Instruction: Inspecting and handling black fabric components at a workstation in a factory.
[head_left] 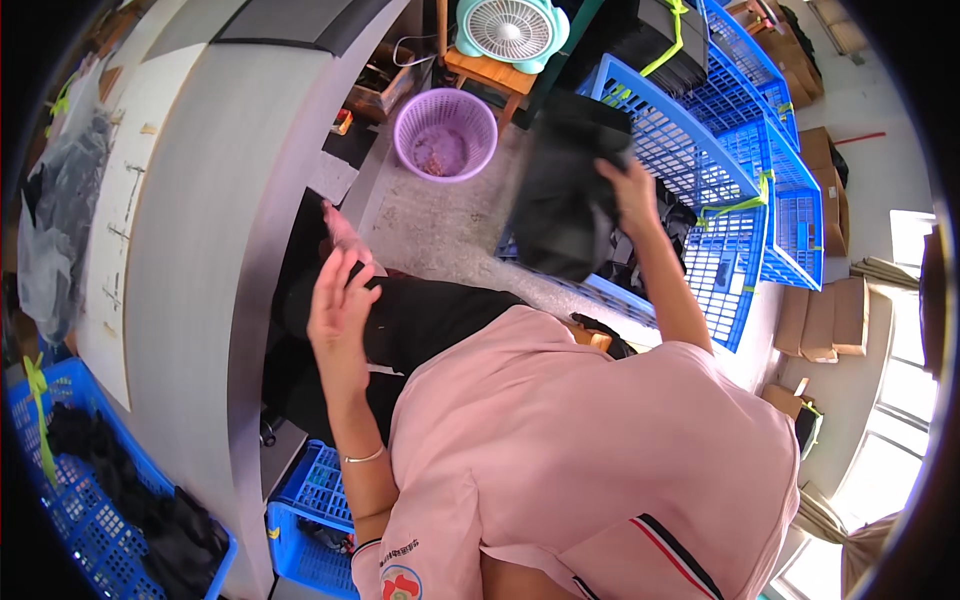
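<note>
My right hand (627,192) grips a black folded garment (567,195) and holds it up over the blue plastic crate (720,250) on my right. More dark garments lie inside that crate, partly hidden by my forearm. My left hand (338,305) is raised in front of my lap, fingers spread, holding nothing. It hovers near the curved edge of the grey worktable (210,230). A thin bracelet circles my left wrist. I wear a pink shirt and dark trousers.
A purple waste basket (445,133) stands on the floor ahead, a small teal fan (510,30) on a wooden stool behind it. Stacked blue crates (760,90) and cardboard boxes (825,315) fill the right. Other blue crates (90,500) with black cloth sit at lower left.
</note>
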